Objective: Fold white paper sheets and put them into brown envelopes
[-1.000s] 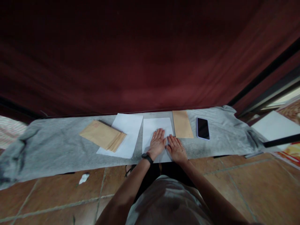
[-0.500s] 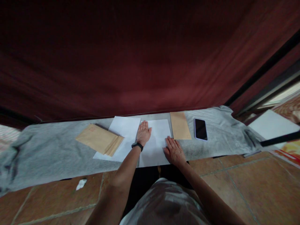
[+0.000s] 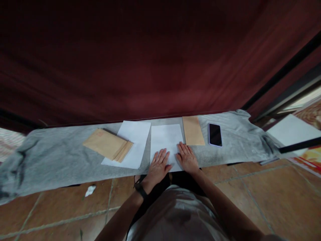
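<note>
A white sheet of paper (image 3: 166,135) lies flat on the grey cloth in front of me. My left hand (image 3: 159,164), with a dark band on its wrist, rests on the sheet's near left part, fingers stretched out. On the near right edge of the same sheet lies my right hand (image 3: 187,157), also flat and open. Just beyond its fingertips is a single brown envelope (image 3: 193,130). To the left, a fanned stack of brown envelopes (image 3: 106,143) partly covers another area of white paper (image 3: 136,140).
A phone with a pale purple edge (image 3: 215,135) lies right of the single envelope. The grey cloth (image 3: 57,154) covers a long narrow surface against a dark red backdrop (image 3: 155,67). Crumpled white paper (image 3: 90,190) is on the tiled floor (image 3: 62,207). A black bar (image 3: 301,146) crosses at right.
My left hand has slid down the sheet toward me, from its far left edge to its near part. My right hand stays at about the same place on the right edge.
</note>
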The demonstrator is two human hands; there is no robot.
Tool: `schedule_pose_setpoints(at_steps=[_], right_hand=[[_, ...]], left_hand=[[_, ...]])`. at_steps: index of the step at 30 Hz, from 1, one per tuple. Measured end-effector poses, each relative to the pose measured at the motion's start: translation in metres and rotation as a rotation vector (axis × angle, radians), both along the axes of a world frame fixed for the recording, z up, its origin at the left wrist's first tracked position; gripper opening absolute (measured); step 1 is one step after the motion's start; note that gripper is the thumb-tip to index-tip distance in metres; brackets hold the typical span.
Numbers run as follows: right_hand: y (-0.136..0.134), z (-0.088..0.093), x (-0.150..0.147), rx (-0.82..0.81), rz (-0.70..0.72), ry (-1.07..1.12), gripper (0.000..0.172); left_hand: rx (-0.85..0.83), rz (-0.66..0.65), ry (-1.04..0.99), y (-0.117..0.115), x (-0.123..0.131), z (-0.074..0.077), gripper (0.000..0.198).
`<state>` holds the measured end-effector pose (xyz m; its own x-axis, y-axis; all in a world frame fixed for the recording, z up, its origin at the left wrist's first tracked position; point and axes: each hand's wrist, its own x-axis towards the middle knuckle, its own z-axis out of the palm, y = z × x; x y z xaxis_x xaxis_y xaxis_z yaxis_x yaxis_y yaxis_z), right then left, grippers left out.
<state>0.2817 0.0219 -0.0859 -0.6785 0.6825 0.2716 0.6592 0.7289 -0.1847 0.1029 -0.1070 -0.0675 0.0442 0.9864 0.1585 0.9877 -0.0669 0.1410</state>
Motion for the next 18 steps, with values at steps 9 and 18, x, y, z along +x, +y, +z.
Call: schedule_pose_setpoints(at_steps=[9, 18], right_hand=[[-0.005, 0.01, 0.025, -0.1, 0.231, -0.006, 0.055], [-0.002, 0.021, 0.071, -0.342, 0.484, 0.075, 0.047]], left_hand=[[-0.03, -0.043, -0.097, -0.045, -0.036, 0.005, 0.059], [0.033, -0.055, -0.436, -0.048, -0.044, 0.026, 0.023]])
